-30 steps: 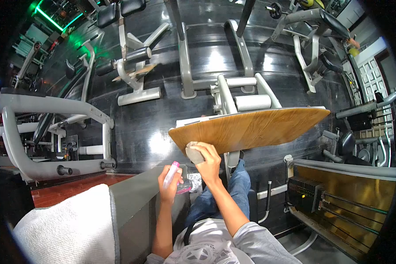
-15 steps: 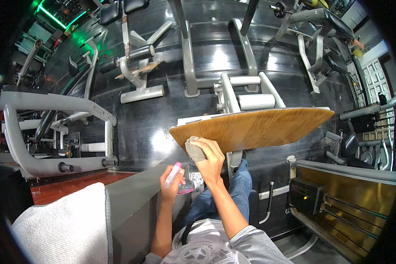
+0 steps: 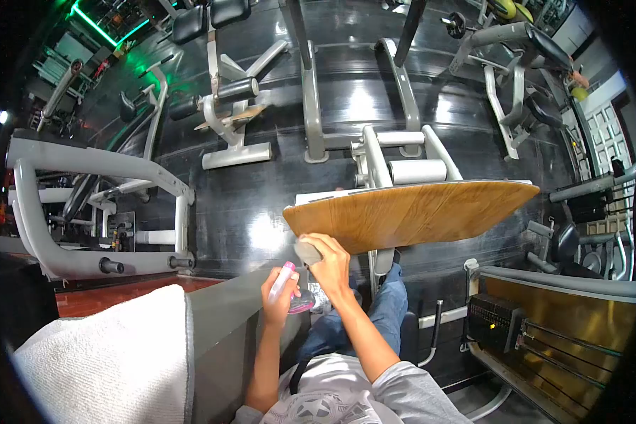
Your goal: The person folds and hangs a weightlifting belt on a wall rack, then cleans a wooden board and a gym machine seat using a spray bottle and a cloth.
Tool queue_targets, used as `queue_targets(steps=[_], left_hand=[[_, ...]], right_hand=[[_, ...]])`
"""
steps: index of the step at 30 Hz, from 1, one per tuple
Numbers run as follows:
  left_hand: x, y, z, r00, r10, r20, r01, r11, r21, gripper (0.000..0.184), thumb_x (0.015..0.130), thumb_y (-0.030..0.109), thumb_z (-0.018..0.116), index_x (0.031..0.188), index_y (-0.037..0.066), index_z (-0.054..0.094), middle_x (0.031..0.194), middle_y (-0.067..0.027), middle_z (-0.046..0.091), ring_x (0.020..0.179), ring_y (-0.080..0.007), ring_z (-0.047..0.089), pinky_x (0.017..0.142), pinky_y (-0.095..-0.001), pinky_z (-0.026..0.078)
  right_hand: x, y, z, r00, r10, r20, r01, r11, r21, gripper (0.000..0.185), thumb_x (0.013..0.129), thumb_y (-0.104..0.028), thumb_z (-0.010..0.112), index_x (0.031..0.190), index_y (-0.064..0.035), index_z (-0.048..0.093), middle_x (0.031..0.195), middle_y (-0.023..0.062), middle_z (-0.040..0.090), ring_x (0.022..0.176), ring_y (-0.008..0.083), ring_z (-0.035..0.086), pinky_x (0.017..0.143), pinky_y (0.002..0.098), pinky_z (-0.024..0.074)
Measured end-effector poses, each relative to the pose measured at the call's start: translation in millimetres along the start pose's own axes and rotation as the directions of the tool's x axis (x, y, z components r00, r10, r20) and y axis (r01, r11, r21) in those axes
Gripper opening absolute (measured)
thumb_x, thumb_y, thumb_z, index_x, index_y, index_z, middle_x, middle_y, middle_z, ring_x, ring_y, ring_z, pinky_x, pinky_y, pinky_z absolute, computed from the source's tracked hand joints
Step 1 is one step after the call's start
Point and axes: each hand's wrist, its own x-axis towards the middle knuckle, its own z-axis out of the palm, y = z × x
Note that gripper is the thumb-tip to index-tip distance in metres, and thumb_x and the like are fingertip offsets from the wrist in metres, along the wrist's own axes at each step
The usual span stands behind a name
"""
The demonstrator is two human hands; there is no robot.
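Observation:
My left hand point(image 3: 278, 293) is wrapped round a clear spray bottle point(image 3: 302, 302) with a pink and white trigger head, held in front of my body. Just up and to its right, my right hand point(image 3: 326, 263) grips a grey cloth point(image 3: 307, 251), folded in the fingers. That hand is by the lower left edge of a wood-grain board point(image 3: 410, 218) fixed to a grey metal machine frame; whether the cloth touches the board I cannot tell. Part of the bottle's body and most of the cloth are hidden by my fingers.
A white towel point(image 3: 113, 353) lies at the lower left, beside a grey ledge point(image 3: 226, 304). A thick grey machine frame point(image 3: 99, 155) stands at left. At right is a black weight stack point(image 3: 493, 321). Benches and other gym machines stand on the dark floor point(image 3: 254, 205) beyond.
My right hand with the cloth has drawn down and slightly left, off the board's face toward its lower left edge. The whole view has shifted slightly; the left hand still holds the bottle.

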Motion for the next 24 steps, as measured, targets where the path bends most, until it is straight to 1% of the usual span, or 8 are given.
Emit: queue_targets(steps=[3,5,7,12,15,17,21,24], left_hand=[[-3.0,-1.3,-3.8,0.999,-0.029,-0.019,0.03,0.999,0.028,0.006,0.094,0.008,0.062,0.092,0.002,0.059,0.076,-0.002,0.057,0.062,-0.0091,0.056,0.058,-0.0248,0.046],[-3.6,-6.0,-2.9,0.998,0.048,-0.05,-0.049,0.999,-0.013,0.016,0.097,0.015,0.058,0.101,0.0,0.06,0.089,-0.0068,0.062,0.065,-0.0117,0.058,0.066,-0.0285,0.05],[-4.2,-10.1,-4.2,0.997,0.058,-0.057,-0.059,0.998,-0.007,0.016,0.098,0.016,0.057,0.102,0.0,0.059,0.091,-0.007,0.062,0.065,-0.0119,0.058,0.066,-0.0284,0.049],[-5.1,-8.6,-1.8,0.993,0.086,-0.077,-0.086,0.996,-0.004,0.018,0.098,0.018,0.058,0.104,0.001,0.058,0.092,-0.0073,0.062,0.065,-0.0121,0.058,0.068,-0.0284,0.049],[-3.5,-10.6,-1.5,0.995,0.05,-0.082,-0.051,0.999,-0.003,0.019,0.099,0.021,0.059,0.104,0.002,0.058,0.093,-0.0075,0.062,0.066,-0.012,0.057,0.069,-0.029,0.049],[-4.1,-6.8,0.3,0.996,0.061,-0.061,-0.061,0.998,0.01,0.02,0.099,0.022,0.059,0.105,0.002,0.058,0.093,-0.0075,0.062,0.066,-0.0119,0.057,0.069,-0.0292,0.049],[-4.3,-7.2,2.1,0.998,0.042,-0.048,-0.042,0.999,0.005,0.02,0.099,0.022,0.059,0.105,0.003,0.058,0.093,-0.0074,0.063,0.066,-0.0118,0.058,0.069,-0.0289,0.049],[-4.6,-9.8,4.2,0.999,0.039,-0.036,-0.038,0.999,0.018,0.021,0.099,0.023,0.059,0.104,0.003,0.058,0.092,-0.0067,0.063,0.066,-0.0115,0.058,0.068,-0.0284,0.048]], right_hand=[[6.1,-18.0,4.9,0.997,-0.062,-0.052,0.065,0.996,0.056,0.032,0.068,0.003,0.071,0.098,-0.0082,0.074,0.103,0.008,0.072,0.095,0.0272,0.068,0.084,0.0349,0.054],[7.3,-14.8,6.9,0.99,-0.112,-0.085,0.118,0.99,0.072,0.031,0.068,0.003,0.071,0.097,-0.0084,0.074,0.103,0.0079,0.072,0.096,0.0268,0.068,0.084,0.0353,0.0541],[-3.5,7.8,11.4,0.983,-0.179,-0.05,0.18,0.983,0.029,0.031,0.069,0.003,0.071,0.097,-0.0095,0.074,0.103,0.0074,0.072,0.097,0.0258,0.067,0.084,0.0356,0.054],[-35.6,61.6,17.0,0.994,-0.101,0.032,0.103,0.991,-0.086,0.045,0.058,0.012,0.07,0.097,-0.0098,0.073,0.105,0.004,0.072,0.098,0.0253,0.067,0.085,0.0349,0.0543],[-40.7,72.0,9.6,0.996,-0.078,0.052,0.085,0.987,-0.136,0.045,0.058,0.013,0.07,0.097,-0.0098,0.073,0.105,0.0043,0.072,0.097,0.0256,0.067,0.085,0.035,0.0543],[-37.6,70.4,-0.3,0.996,-0.077,0.05,0.083,0.987,-0.136,0.041,0.063,0.009,0.07,0.098,-0.0111,0.072,0.105,0.0032,0.072,0.095,0.0254,0.067,0.084,0.036,0.055],[-26.2,58.1,-26.8,0.997,-0.047,-0.059,0.039,0.99,-0.138,0.041,0.062,0.01,0.07,0.098,-0.0096,0.073,0.104,0.006,0.072,0.096,0.0275,0.067,0.085,0.0373,0.0536],[-15.0,41.1,-40.7,0.97,-0.033,-0.242,0.021,0.999,-0.049,0.038,0.064,0.008,0.071,0.099,-0.007,0.073,0.103,0.0114,0.071,0.097,0.029,0.067,0.086,0.037,0.0526]])
